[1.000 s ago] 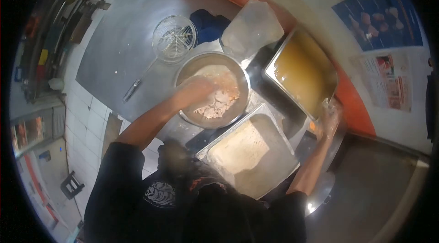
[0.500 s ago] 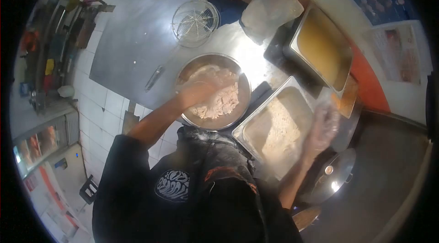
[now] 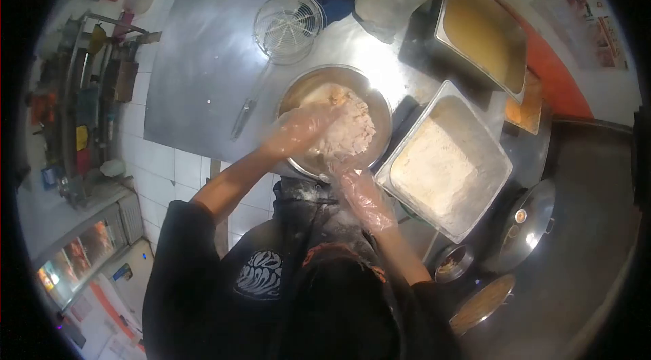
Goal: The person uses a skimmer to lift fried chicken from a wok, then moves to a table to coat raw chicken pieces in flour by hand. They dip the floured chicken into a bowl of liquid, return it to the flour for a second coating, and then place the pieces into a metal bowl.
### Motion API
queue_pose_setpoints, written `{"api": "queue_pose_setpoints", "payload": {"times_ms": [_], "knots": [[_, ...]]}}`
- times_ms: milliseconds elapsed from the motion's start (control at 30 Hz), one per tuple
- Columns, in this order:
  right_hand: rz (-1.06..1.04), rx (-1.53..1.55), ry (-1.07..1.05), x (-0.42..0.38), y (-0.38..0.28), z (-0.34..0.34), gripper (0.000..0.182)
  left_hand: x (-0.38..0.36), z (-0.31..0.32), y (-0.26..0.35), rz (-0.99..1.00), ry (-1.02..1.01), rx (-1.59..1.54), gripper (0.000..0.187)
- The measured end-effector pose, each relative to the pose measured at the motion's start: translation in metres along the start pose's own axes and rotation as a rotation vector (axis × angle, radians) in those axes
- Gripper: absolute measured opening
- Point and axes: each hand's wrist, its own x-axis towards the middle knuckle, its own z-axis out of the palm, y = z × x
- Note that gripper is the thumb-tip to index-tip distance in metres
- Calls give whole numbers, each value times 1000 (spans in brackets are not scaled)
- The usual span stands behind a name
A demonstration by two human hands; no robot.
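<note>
Left hand (image 3: 298, 131) spreading over floured pieces (image 3: 346, 133) in bowl (image 3: 298, 92), right hand (image 3: 366, 197) cupping rim; coating looking underway, flour tray (image 3: 498, 156) waiting beside

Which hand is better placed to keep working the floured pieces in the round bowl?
Left hand: it lies on the pieces inside the bowl. The right hand sits at the near rim.

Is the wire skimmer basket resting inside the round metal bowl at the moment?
No, the wire skimmer basket lies on the steel table, behind the round metal bowl.
</note>
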Motion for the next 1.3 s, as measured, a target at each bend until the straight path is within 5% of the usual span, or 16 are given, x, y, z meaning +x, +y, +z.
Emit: {"api": "queue_pose_setpoints", "payload": {"times_ms": [67, 167, 233, 333, 467, 567, 633, 700, 833, 900, 967, 1067, 1133, 1200, 1300], "knots": [[103, 65, -121, 2, -4, 3, 25, 12, -29, 5, -282, -248, -333, 85], [212, 77, -168, 3, -16, 1, 27, 12, -21, -1, -14, 95, -220, 84], [283, 174, -167, 3, -18, 2, 30, 22, -25, 39, -66, 155, 38, 76], [-18, -124, -71, -4, -1, 18, 33, 31, 9, 44, -60, 181, 229, 73], [-29, 159, -24, -10, 9, 24, 35, 46, 15, 1, -30, -18, -273, 75], [-76, 184, -7, -9, 16, 22, 36, 32, 1, -20, 212, 171, -194, 68], [-26, 257, -32, -8, 15, 20, 36, 22, -11, -2, 152, 158, 92, 66], [-18, 168, -44, -11, 8, 18, 37, 15, -3, 0, -1, 52, 43, 67], [-132, 77, 36, -12, 19, 27, 34, -2, 17, -32, -180, -161, -768, 73], [8, 158, -32, -9, 19, 23, 27, 7, -5, -13, -102, -82, -650, 72], [-23, 107, -29, -12, 20, 24, 20, 30, -18, 37, -27, 52, -92, 66], [-276, -117, 55, -8, 27, 30, 19, 47, 43, 43, 9, 132, 430, 56], [-333, -170, 60, -5, 31, 30, 22, 59, 55, 35, -170, 82, -27, 48], [-270, -142, 54, -7, 30, 32, 24, 68, -33, 56, -305, -284, -400, 44], [-223, -117, 10, -6, 26, 26, 27, 42, -31, 24, 79, -78, -154, 52]]}}
